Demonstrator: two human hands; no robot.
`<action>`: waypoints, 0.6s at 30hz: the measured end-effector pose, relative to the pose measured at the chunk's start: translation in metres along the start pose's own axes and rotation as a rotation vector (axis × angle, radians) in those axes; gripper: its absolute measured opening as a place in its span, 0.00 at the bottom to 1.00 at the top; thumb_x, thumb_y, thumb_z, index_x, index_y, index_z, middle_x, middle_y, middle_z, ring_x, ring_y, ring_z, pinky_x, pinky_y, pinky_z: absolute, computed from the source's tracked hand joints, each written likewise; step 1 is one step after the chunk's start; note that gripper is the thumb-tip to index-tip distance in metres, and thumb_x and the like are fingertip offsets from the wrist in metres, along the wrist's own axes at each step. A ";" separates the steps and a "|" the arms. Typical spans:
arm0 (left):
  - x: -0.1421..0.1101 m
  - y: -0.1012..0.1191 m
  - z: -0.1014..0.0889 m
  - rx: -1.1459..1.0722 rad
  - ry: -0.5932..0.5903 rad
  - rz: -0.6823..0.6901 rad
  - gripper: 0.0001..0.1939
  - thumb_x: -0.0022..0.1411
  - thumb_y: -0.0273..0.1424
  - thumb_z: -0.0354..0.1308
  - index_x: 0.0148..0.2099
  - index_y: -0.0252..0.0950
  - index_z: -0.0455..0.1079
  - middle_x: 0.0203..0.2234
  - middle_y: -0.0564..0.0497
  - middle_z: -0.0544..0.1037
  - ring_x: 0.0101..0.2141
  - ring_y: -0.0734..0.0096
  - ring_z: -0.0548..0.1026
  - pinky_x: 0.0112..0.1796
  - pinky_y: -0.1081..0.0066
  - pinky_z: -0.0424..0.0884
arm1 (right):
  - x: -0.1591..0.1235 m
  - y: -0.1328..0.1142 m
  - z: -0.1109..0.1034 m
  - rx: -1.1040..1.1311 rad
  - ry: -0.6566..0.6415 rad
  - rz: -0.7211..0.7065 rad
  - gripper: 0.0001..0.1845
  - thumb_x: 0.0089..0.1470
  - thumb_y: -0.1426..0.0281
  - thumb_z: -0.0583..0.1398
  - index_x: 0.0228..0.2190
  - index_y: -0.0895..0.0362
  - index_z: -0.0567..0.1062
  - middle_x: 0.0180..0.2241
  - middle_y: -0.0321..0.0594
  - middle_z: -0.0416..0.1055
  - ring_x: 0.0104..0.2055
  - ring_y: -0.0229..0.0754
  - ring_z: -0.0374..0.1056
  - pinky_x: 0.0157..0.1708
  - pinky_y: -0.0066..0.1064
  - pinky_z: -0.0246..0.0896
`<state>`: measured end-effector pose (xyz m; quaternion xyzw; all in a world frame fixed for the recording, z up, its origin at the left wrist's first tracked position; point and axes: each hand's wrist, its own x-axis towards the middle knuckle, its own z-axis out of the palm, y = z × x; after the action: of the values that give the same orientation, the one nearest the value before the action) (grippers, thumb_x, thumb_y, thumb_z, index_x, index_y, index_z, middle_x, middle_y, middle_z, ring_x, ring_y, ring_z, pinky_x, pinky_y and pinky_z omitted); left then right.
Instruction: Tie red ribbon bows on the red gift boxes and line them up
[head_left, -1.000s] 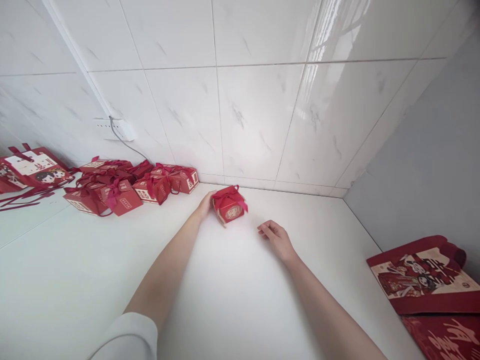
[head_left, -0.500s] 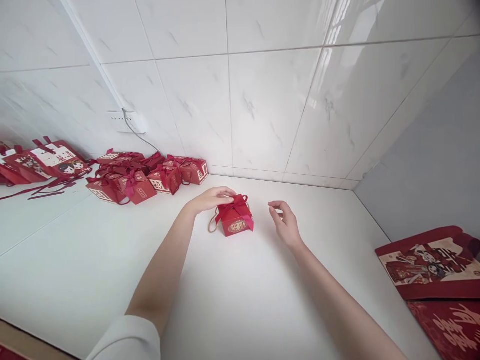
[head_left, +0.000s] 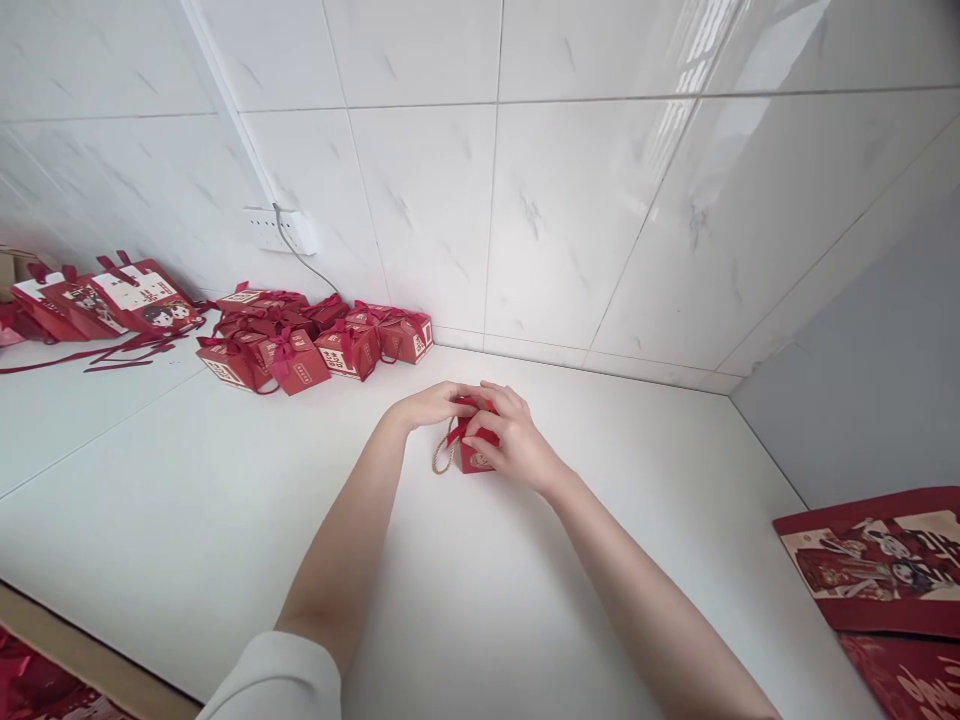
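A small red gift box (head_left: 474, 462) stands upright on the white table, mostly covered by my hands. Its red ribbon (head_left: 454, 434) is tied on top, with one end sticking out to the left. A twisted tan cord handle (head_left: 436, 460) hangs down the box's left side. My left hand (head_left: 435, 405) reaches in from the left, its fingers closed on the ribbon at the top of the box. Across the front and right comes my right hand (head_left: 514, 438), thumb and fingers bent around the ribbon; the bow itself is hidden beneath them.
Several ribbon-tied red boxes (head_left: 300, 365) cluster by the tiled wall. Further left are red gift bags (head_left: 142, 300) and loose ribbon strips (head_left: 135, 350). Red printed bags (head_left: 885, 560) lie at the right edge. A cable (head_left: 296, 250) runs from a wall socket (head_left: 262, 228).
My right hand has moved left from beside the box onto its ribbon and now covers the bow. My left hand stays at the top. The view has shifted slightly.
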<state>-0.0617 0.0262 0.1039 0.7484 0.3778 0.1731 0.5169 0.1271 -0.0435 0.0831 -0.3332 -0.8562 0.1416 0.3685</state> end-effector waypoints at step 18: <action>0.006 0.015 0.007 0.115 -0.109 -0.078 0.14 0.58 0.42 0.55 0.39 0.37 0.73 0.38 0.49 0.77 0.40 0.64 0.72 0.40 0.68 0.66 | -0.022 -0.055 -0.034 -0.110 -0.347 0.051 0.14 0.62 0.77 0.50 0.39 0.56 0.74 0.35 0.42 0.72 0.35 0.43 0.69 0.33 0.35 0.64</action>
<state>-0.0471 0.0235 0.1132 0.7698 0.3876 0.0899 0.4991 0.1372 -0.0988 0.1221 -0.3451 -0.9047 0.1589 0.1929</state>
